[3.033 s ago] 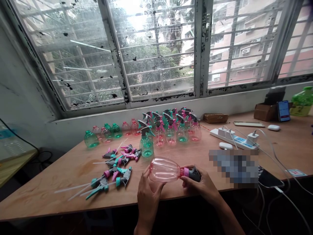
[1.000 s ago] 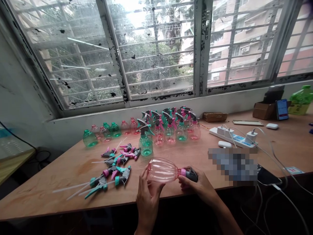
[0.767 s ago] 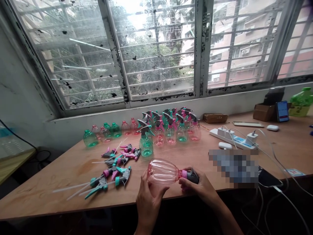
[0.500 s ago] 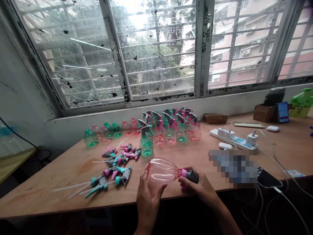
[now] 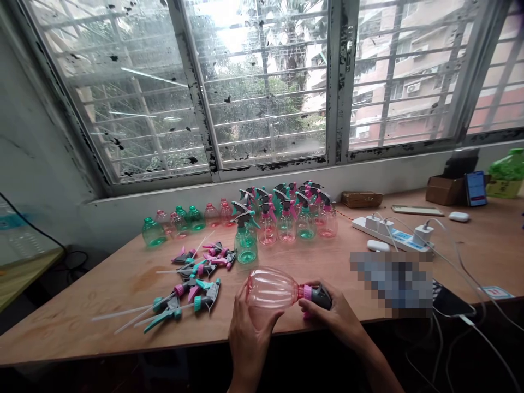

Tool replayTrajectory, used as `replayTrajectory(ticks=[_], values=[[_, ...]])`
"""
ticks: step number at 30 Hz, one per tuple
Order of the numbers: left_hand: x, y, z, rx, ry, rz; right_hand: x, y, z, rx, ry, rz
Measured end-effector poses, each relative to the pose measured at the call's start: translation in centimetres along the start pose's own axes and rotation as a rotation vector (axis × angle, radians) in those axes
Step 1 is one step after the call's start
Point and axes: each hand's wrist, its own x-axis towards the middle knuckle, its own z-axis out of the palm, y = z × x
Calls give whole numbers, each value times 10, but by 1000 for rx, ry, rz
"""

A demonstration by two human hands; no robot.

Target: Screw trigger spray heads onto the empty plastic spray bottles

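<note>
My left grip (image 5: 250, 338) is spread wide around the base end of a clear pink ribbed plastic bottle (image 5: 272, 289), its fingers curled round the far left side and its thumb stretched along the lower side. My right grip (image 5: 339, 314) is drawn in much narrower: it grasps a dark grey plastic spray head (image 5: 322, 297) with a bright pink ring collar (image 5: 307, 293), thumb pressed close to the collar and forefinger over the top. Some of those fingers are hidden behind the head, so I cannot tell how they lie.

The bottle lies on its side between my two grips, base to the left, neck to the right, with the collar seated at the neck. I have it at the front edge of the brown wooden desk (image 5: 61, 322); whether it touches the surface I cannot tell. Just beyond it stands a clear green plastic spray bottle (image 5: 246, 248), upright. To the left lie loose grey, teal and pink trigger sprayers (image 5: 207, 295) with thin translucent tubes, apart from my left grip.
</note>
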Motion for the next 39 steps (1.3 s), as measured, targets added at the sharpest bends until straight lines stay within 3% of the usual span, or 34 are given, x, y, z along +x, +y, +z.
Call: replayTrajectory(ticks=[4,10,14,23,28,33,39], values=[[-2,-5,1,4,14,-6,-1,2,-1,-4,1,-11],[-4,-5,-1,-59,-78,-95,-2,6,0,128,-20,61],[-4,-4,0,-56,-44,-131,-1,8,1,125,10,55],[-3,-6,0,-34,-44,-66,-1,4,1,3,26,-24],[-2,-5,-4,-53,-76,-63,0,4,1,-7,35,-18],[-1,-6,-2,-46,-30,22,0,4,2,21,35,0],[-3,-8,-2,-49,-67,-10,-3,4,2,60,16,18]])
